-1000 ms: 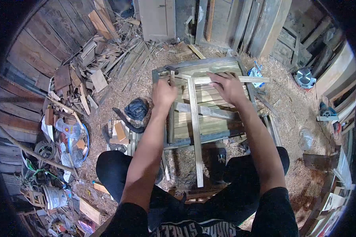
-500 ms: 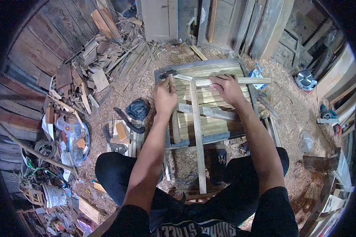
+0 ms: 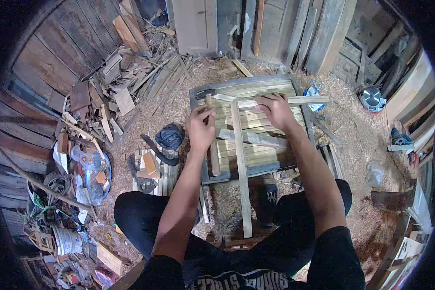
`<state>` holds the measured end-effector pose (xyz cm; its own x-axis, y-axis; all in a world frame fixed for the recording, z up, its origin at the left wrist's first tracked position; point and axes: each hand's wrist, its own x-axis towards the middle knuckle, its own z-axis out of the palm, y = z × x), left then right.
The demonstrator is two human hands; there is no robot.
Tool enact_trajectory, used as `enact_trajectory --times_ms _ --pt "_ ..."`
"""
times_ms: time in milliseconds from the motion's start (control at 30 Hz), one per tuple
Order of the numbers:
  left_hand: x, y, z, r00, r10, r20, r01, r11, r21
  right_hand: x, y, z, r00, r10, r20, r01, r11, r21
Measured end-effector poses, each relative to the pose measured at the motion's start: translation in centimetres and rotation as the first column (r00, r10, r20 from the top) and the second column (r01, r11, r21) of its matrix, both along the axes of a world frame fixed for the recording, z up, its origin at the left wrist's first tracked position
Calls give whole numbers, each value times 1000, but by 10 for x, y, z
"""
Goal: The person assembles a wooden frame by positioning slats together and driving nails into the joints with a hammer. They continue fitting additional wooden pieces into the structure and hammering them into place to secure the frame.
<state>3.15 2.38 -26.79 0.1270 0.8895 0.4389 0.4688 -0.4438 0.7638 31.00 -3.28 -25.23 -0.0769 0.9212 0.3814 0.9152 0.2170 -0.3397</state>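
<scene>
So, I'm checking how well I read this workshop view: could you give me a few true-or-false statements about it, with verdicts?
1. The right hand grips a crosswise strip. True.
2. The left hand holds nothing. False: it grips a wooden piece.
3. The black plastic bag lies on the floor. True.
4. The long strip reaches past the near edge of the slatted panel. True.
5. The blue-and-white packet lies left of the panel. False: it is on the right.
</scene>
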Motion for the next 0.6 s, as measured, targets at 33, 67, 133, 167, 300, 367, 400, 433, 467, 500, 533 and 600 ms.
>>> enact_trajectory --times_ms 33,67,133,167,300,367,400,433,467,500,533,600 --pt "-1 -1 0 997 -16 -76 18 1000 24 1 0 -2 1000 0 1 0 1000 2" --pt "-1 -2 0 988 -31 -152 38 998 46 1 0 -4 1000 -3 6 2 999 54" --pt "3 -9 8 980 -36 -197 65 988 142 1 -1 -2 1000 -5 10 4 994 106" --pt "6 -13 11 970 -36 -240 94 968 234 2 -1 0 1000 -4 -15 6 995 100" --pt "17 -27 20 953 -280 -116 261 953 -153 8 -2 10 997 -20 -73 29 992 121" --pt "16 -30 27 944 -309 -117 292 946 -139 11 -1 15 998 -21 -62 31 984 175" --pt "16 -32 33 933 -338 -120 322 937 -134 13 -2 20 998 -23 -55 34 975 221" --pt "15 -38 41 943 -328 -48 300 906 -299 14 -3 25 998 -26 -53 37 972 231" --pt "15 -40 44 942 -331 -49 303 908 -289 14 -2 29 998 -39 -57 52 967 248" --pt "15 -40 47 940 -342 10 323 877 -355 13 -2 34 997 -52 -62 67 962 265" --pt "15 -41 50 935 -347 69 343 841 -419 12 -2 39 997 -53 -61 68 959 274" --pt "16 -45 54 948 -315 46 300 835 -461 9 -1 48 998 -21 -60 41 935 353"
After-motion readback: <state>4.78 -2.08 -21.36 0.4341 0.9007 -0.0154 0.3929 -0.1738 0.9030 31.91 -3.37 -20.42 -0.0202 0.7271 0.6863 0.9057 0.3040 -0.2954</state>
